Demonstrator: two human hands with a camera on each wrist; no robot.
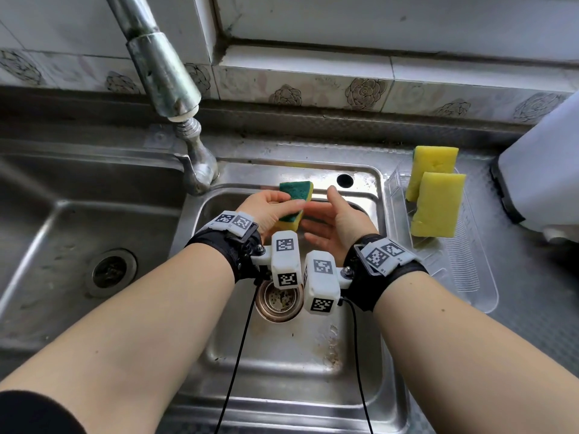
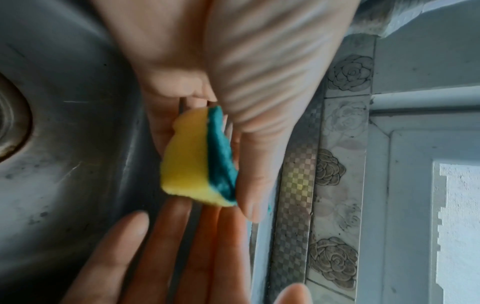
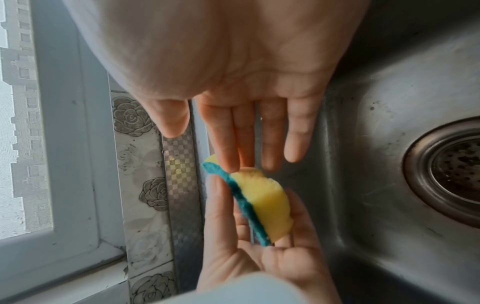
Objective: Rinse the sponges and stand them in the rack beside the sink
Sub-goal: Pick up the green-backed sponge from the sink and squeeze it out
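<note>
Left hand (image 1: 266, 208) pinches sponge (image 1: 294, 202), its fingers hidden behind it.

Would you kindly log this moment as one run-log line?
left hand: holds sponge over sink | right hand: open beside it | rack: two sponges standing

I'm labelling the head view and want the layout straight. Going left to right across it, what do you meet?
Left basin drain → faucet → left hand holding the green-and-yellow sponge → right hand → rack with two yellow sponges → white container.
</note>
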